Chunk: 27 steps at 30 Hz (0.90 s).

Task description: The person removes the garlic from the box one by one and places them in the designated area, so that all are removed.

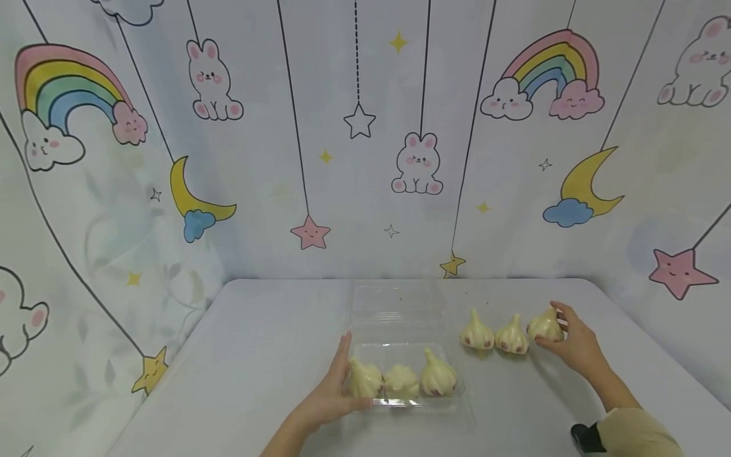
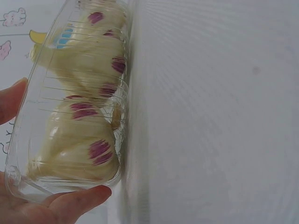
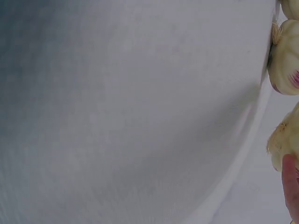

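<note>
A clear plastic clamshell container lies open on the white table, with three garlic bulbs in its front tray. My left hand holds the tray's left end, fingers along the side and thumb at the front corner. The left wrist view shows the purple-streaked bulbs through the plastic, between my thumb and a fingertip. Three more bulbs stand in a row to the right of the tray. My right hand grips the rightmost bulb; the other two stand free.
The white table is walled on three sides by a backdrop printed with rainbows, rabbits, moons and stars. The right wrist view shows mostly table surface, with two bulbs at its right edge.
</note>
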{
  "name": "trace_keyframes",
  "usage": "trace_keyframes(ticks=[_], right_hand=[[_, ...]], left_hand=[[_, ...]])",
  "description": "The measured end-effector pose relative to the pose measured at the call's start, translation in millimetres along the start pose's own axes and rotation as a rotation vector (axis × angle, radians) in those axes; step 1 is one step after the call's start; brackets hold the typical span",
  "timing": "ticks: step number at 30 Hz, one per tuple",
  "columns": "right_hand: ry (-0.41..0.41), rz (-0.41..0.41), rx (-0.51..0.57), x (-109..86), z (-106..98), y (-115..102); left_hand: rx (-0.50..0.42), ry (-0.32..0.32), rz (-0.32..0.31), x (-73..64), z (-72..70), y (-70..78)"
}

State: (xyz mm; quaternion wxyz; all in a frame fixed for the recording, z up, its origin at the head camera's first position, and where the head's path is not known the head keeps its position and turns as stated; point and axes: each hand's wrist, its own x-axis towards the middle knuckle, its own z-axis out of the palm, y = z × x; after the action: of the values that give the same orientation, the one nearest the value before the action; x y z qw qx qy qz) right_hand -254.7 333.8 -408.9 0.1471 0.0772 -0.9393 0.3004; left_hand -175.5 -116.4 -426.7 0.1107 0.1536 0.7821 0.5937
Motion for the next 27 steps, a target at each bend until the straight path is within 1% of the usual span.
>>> trace_keyframes(ticks=[2,4,10,15,22,27], right_hand=[[-0.039,0.014,-0.012,1.0,0.1,1.4],[-0.059,0.020,-0.020,1.6,0.6,2.7],[-0.078,0.029,-0.047,4.3,1.1,3.6],[-0.118,0.045,-0.065,5.8,-0.4,0.0],[-0.155,0.046,-0.074,7.5,0.4,0.9],[-0.162,0.040,-0.085,8.0,0.4,-0.3]], left_hand=[[0.001,0.001,-0.001,0.2,-0.1,-0.2],[0.000,0.000,0.000,0.4,-0.2,-0.3],[-0.006,-0.005,0.003,0.1,-0.4,-0.1],[-0.002,0.000,0.007,-0.2,0.0,-0.3],[0.001,0.002,0.005,-0.1,0.3,0.6],[0.013,0.005,0.005,0.4,0.3,0.7]])
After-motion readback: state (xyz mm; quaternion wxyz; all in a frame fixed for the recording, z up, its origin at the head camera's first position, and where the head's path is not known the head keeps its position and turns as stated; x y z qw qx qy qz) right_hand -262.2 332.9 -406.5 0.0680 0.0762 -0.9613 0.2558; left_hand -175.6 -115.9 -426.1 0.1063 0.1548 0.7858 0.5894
